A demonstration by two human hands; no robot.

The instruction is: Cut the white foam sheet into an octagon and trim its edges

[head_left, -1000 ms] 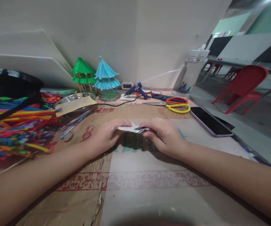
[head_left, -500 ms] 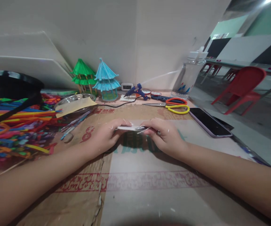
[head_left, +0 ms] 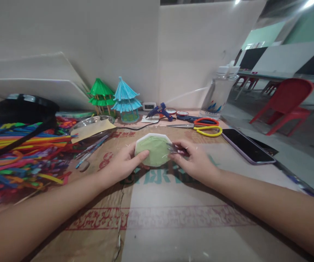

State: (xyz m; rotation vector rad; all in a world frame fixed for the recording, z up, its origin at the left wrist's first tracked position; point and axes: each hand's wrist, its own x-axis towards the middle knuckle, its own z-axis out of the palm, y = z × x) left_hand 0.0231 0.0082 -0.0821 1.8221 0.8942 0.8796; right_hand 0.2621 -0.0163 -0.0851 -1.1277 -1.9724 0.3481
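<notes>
A pale green many-sided disc [head_left: 157, 150] with a white rim is tilted up, its green face toward me, above the middle of the cardboard. My left hand [head_left: 127, 160] grips its left edge, thumb lying on the green face. At the disc's right edge, the fingers of my right hand [head_left: 191, 156] are closed around a small dark, shiny thing [head_left: 177, 149], too blurred to name. That thing touches or overlaps the disc's edge. Small white shreds cling to both hands.
Colourful fuzzy craft stems [head_left: 23, 153] lie at left. Behind stand a green pagoda model [head_left: 101, 95] and a blue pagoda model [head_left: 125, 99]. A glue gun [head_left: 161, 111], scissors [head_left: 206, 126], bottle [head_left: 219, 92] and phone [head_left: 248, 146] line the back and right.
The disc has turned from edge-on, so its green face now shows. My right hand stays at its right edge. The whole view has shifted slightly.
</notes>
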